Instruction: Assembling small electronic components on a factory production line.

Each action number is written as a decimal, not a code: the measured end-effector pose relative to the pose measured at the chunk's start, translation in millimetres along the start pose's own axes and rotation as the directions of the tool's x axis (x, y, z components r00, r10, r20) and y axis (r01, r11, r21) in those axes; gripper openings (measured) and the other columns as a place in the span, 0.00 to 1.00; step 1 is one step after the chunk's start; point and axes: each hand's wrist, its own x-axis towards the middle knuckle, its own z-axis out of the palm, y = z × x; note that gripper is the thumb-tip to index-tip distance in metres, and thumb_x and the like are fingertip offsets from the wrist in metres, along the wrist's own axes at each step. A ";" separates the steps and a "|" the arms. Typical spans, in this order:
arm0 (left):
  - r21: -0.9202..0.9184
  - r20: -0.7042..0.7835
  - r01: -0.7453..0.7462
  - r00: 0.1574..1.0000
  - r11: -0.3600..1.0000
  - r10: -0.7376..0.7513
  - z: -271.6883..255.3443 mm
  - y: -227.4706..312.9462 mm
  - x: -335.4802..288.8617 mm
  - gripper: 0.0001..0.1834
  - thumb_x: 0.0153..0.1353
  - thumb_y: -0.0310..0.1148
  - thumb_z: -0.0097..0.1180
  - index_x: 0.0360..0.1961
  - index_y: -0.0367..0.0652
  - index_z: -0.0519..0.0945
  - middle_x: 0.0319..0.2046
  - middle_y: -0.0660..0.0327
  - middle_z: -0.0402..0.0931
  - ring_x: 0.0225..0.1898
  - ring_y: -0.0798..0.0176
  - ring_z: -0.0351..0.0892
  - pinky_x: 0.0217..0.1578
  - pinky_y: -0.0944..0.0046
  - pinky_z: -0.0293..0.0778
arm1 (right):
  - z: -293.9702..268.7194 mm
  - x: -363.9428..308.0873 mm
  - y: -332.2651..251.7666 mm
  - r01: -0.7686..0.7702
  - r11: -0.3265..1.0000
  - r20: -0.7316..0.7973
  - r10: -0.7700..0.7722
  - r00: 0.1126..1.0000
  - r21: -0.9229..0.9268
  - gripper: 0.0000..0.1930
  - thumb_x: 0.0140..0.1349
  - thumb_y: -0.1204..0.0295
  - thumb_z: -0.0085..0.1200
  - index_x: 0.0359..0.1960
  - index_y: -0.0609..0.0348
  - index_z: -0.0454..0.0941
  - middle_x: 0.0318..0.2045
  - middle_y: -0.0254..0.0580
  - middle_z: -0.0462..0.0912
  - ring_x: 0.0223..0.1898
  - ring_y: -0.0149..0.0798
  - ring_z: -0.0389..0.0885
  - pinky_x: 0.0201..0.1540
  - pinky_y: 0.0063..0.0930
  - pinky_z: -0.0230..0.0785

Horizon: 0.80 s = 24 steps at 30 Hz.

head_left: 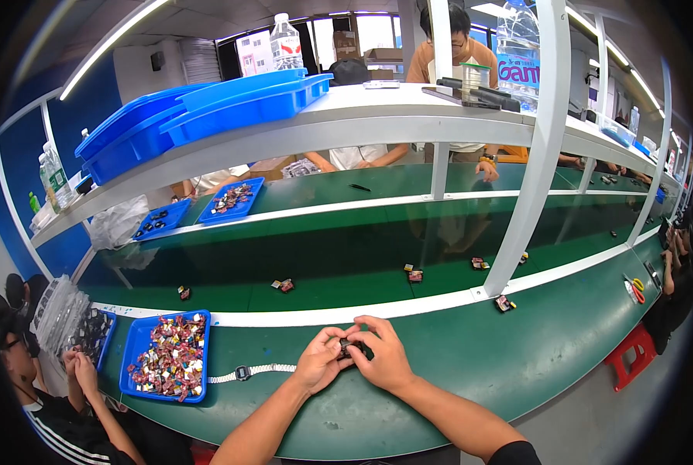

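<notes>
Above the green worktop, my left hand [321,363] and my right hand [383,355] meet with fingers closed around a small black part [345,348]. My fingers cover most of it, so its exact kind does not show. A digital wristwatch [242,373] with a metal band lies stretched out on the worktop just left of my left hand. Beyond the watch sits a blue tray [206,356] heaped with small red, white and yellow components [168,353].
A second blue tray [111,341] of black parts and a seated person [44,387] are at the left. Small component clusters lie along the green conveyor [346,287]. A white post [521,186] rises at right. Scissors [634,291] lie far right, near a red stool [631,356].
</notes>
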 end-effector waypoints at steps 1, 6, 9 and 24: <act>-0.010 -0.005 0.005 1.000 1.000 -0.005 -1.4 -0.4 -0.3 0.10 0.70 0.28 0.48 0.50 0.44 0.68 0.65 0.52 0.64 0.59 0.59 0.70 0.61 0.46 0.67 | 0.3 2.8 -1.4 0.040 0.999 -0.021 -0.040 0.999 -0.026 0.08 0.50 0.78 0.64 0.33 0.58 0.82 0.48 0.41 0.78 0.50 0.45 0.76 0.49 0.35 0.73; 0.004 -0.041 0.003 0.999 1.000 -0.003 2.4 1.0 -0.6 0.10 0.70 0.28 0.47 0.51 0.44 0.68 0.64 0.53 0.65 0.59 0.59 0.70 0.61 0.47 0.67 | -0.1 3.2 2.2 0.223 0.958 0.013 -0.224 0.974 -0.179 0.10 0.45 0.79 0.65 0.31 0.58 0.80 0.39 0.39 0.78 0.41 0.43 0.78 0.40 0.33 0.74; 0.020 -0.058 0.004 0.998 1.000 -0.003 -0.9 -1.0 1.1 0.10 0.71 0.28 0.46 0.51 0.44 0.68 0.65 0.53 0.65 0.59 0.59 0.70 0.61 0.47 0.68 | -2.6 5.6 -1.0 0.244 0.951 0.035 -0.242 0.970 -0.192 0.11 0.45 0.78 0.64 0.32 0.57 0.80 0.38 0.37 0.78 0.40 0.42 0.79 0.41 0.33 0.75; 0.055 -0.122 0.009 0.993 0.998 -0.002 2.9 -4.7 3.1 0.10 0.71 0.30 0.47 0.51 0.44 0.68 0.58 0.57 0.70 0.54 0.61 0.73 0.58 0.49 0.70 | 4.1 -0.4 6.8 0.209 0.912 0.055 -0.202 0.978 -0.352 0.07 0.49 0.75 0.65 0.30 0.57 0.80 0.37 0.35 0.79 0.37 0.39 0.79 0.37 0.31 0.76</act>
